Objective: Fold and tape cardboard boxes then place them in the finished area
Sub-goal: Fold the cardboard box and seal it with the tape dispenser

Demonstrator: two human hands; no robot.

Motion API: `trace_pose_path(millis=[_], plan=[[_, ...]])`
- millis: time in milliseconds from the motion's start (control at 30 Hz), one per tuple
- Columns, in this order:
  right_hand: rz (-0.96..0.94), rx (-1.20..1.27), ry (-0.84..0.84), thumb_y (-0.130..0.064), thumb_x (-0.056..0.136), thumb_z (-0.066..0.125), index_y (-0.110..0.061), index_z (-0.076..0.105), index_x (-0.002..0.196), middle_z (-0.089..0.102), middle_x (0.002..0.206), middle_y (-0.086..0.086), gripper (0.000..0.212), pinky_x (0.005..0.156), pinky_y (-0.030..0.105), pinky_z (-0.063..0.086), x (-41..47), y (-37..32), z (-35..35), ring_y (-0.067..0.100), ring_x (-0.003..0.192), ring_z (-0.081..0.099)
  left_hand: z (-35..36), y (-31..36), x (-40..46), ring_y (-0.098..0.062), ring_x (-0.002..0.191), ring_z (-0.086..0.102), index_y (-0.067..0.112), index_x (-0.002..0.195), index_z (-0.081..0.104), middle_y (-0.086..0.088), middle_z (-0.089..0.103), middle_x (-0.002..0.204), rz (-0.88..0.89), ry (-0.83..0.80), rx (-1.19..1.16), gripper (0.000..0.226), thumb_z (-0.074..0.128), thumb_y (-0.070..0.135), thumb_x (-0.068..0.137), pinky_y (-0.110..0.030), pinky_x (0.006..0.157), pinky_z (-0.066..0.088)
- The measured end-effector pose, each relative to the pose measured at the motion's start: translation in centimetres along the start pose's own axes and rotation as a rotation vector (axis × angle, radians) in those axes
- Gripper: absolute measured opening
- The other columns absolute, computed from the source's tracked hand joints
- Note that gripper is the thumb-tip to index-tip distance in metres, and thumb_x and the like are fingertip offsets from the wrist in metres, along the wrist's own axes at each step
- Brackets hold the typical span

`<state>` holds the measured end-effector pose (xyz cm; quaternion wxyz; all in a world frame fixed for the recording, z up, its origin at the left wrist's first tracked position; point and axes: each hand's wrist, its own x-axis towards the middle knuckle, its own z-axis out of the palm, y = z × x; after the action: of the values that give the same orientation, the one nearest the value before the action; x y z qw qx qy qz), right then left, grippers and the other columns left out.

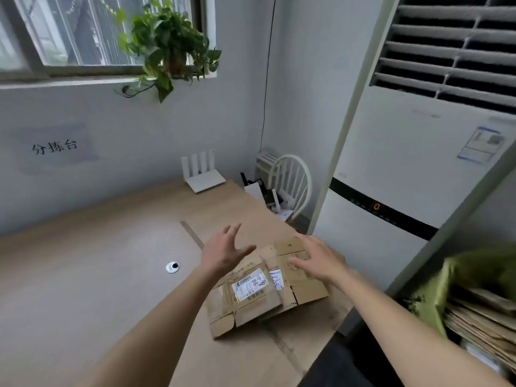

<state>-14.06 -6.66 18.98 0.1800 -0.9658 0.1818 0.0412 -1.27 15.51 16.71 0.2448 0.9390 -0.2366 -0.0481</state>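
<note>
A flattened brown cardboard box (262,289) with white shipping labels lies on the wooden table (83,275) near its right edge. My left hand (226,250) hovers with spread fingers over the box's far left corner and holds nothing. Over the box's far right part, my right hand (318,258) is spread too, fingers straight, just above or lightly touching the cardboard. No tape is visible.
A white router (202,177) stands at the table's back. A cable grommet (172,267) sits mid-table. A white chair (290,185) and a tall air conditioner (405,163) are to the right. Stacked flat cardboard (480,317) under a green bag (474,275) lies at the far right.
</note>
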Motion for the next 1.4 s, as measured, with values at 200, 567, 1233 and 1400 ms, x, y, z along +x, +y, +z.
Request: trace_pose_path(millis=[200,567,1233,1400], plan=[[-0.061,0.161,-0.219,-0.053,0.090,0.067,-0.035,0.027,0.157,0.029,0.163,-0.005,0.080,0.119,0.045,0.030,7.5,1.5,9.9,0.019,0.149,0.030,7.5,-6.7,1.6,-0.025,0.142,0.039,0.031,0.157,0.027,-0.003,0.036,0.158,-0.231,-0.088,0.001,0.090,0.054,0.076,0.085,-0.043,0.107,0.043],[-0.082,0.105,-0.319,-0.062,0.084,0.066,-0.039,0.010,0.159,0.015,0.168,0.001,0.096,0.122,0.049,0.024,17.0,6.3,24.3,0.028,0.153,0.018,22.0,-13.6,2.7,-0.027,0.146,0.033,0.033,0.159,0.019,-0.011,0.034,0.157,-0.605,-0.236,-0.071,0.098,0.058,0.078,0.081,-0.041,0.113,0.037],[-0.264,0.392,-0.330,-0.035,0.091,0.070,-0.049,0.009,0.157,0.028,0.159,-0.016,0.090,0.105,0.031,0.037,17.5,6.6,26.5,0.009,0.142,0.036,27.0,-14.6,1.4,-0.036,0.138,0.039,0.044,0.154,0.020,-0.019,0.035,0.145,-0.989,-0.061,-0.512,0.135,0.084,0.079,0.040,-0.045,0.113,0.037],[-0.303,0.417,-0.386,-0.028,0.092,0.071,-0.047,0.008,0.158,0.032,0.158,-0.016,0.093,0.109,0.031,0.034,15.1,4.9,25.5,0.005,0.136,0.037,25.2,-14.6,-1.9,-0.027,0.139,0.043,0.041,0.155,0.023,-0.005,0.043,0.154,-0.909,0.059,-0.696,0.146,0.086,0.079,0.029,-0.043,0.113,0.040]])
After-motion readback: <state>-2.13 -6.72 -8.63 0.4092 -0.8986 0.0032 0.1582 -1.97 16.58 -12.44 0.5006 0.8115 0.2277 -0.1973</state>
